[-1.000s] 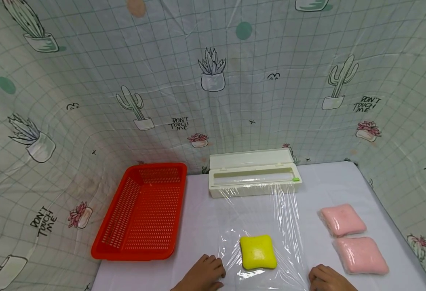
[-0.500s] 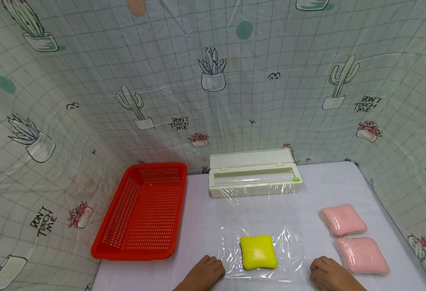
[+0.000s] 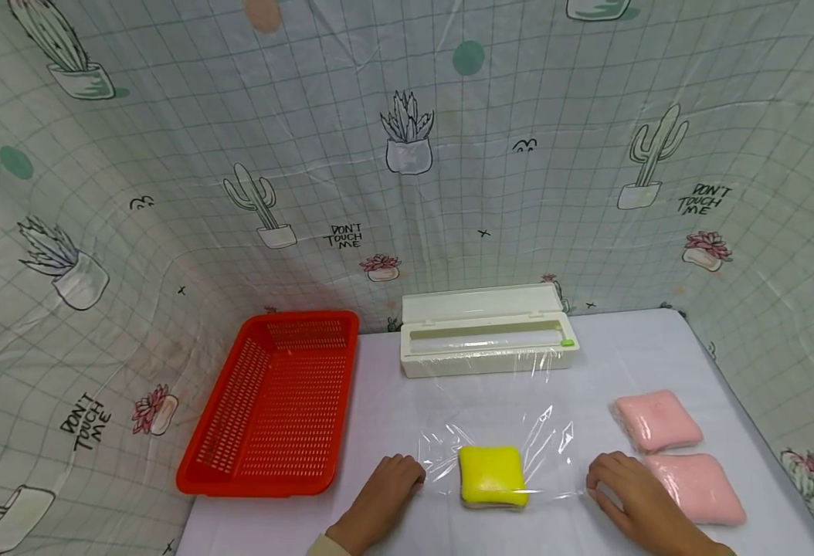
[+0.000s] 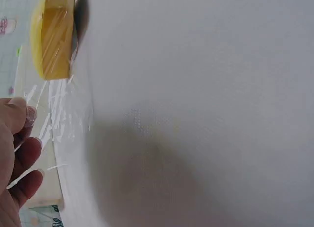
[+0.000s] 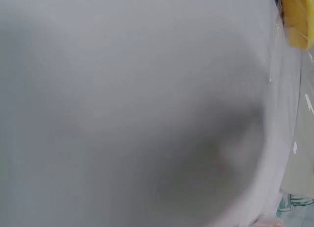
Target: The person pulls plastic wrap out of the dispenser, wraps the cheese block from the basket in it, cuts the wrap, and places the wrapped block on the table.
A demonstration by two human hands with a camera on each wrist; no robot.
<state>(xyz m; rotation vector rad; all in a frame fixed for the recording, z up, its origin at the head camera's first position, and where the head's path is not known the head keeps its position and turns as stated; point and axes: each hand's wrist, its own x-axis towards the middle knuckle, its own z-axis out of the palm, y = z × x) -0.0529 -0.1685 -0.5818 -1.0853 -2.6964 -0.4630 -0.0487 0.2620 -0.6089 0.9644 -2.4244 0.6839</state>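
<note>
A sheet of clear cling film point(image 3: 442, 452) stretches from a white dispenser box point(image 3: 486, 359) toward me. My left hand point(image 3: 389, 490) pinches its near left corner; in the left wrist view the thumb and a finger of that hand point(image 4: 17, 143) meet on the film. My right hand point(image 3: 629, 494) holds the near right corner with curled fingers, largely out of sight in the right wrist view. A yellow pillow-shaped block point(image 3: 492, 471) lies between the hands, and the film's near edge crosses in front of it, raised.
A red perforated basket point(image 3: 340, 432) stands on the left of the white-covered table point(image 3: 379, 401). Two pink pillow-shaped blocks in clear wrap, one farther point(image 3: 657, 419) and one nearer point(image 3: 702, 490), lie at the right. A cactus-print cloth point(image 3: 449, 201) rises behind and at the sides.
Both hands have moved up and forward from the table's near side, carrying the film's near edge to the yellow block's front. The block and box stay about where they were.
</note>
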